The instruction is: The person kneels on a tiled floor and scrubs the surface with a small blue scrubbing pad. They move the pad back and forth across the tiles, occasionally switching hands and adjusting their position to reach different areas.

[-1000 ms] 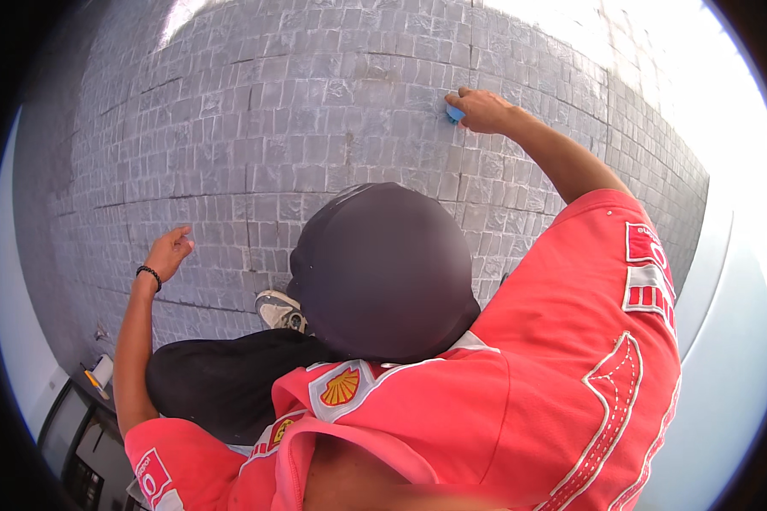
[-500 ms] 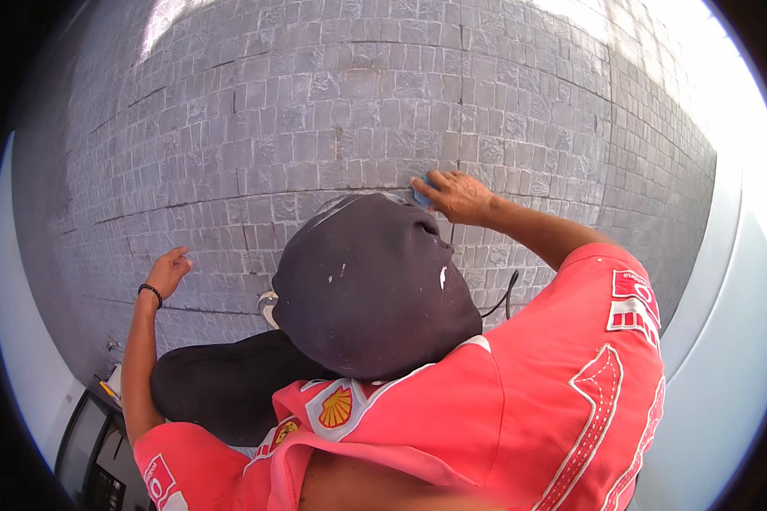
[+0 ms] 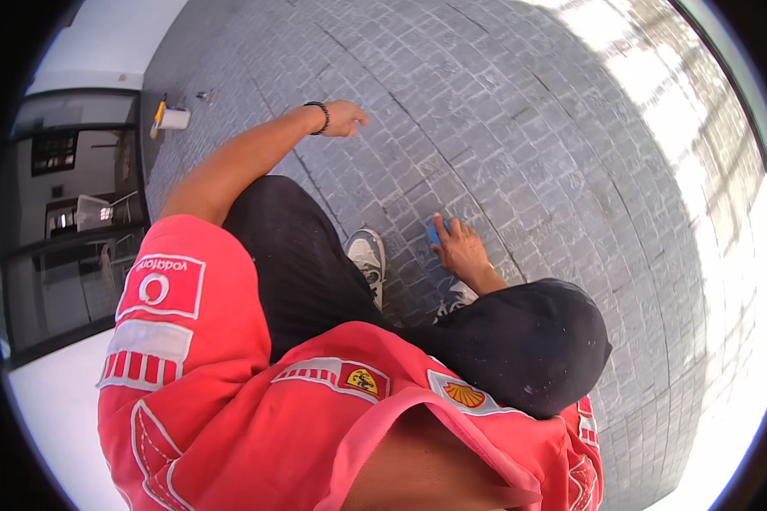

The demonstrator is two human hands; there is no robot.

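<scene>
I am crouched low over a floor of grey stone-patterned paving. My right hand is down at the floor just ahead of my shoes, its fingers closed over a small blue object. Only a rounded blue edge shows beside the fingers, so its kind stays hidden. Farther out to the left, my left hand, with a dark beaded bracelet at the wrist, is stretched over the paving. Its fingers are loosely extended and hold nothing.
A white container stands at the far left, with a yellow-handled tool beside it. Dark-framed glass doors line the left side. My shoe is between my hands and knees. Bright sunlight falls on the right-hand paving.
The view has swung to the left, bringing the glass doors and white container in. My left arm now reaches farther forward. My right hand stays on the blue object, now near my right shoe.
</scene>
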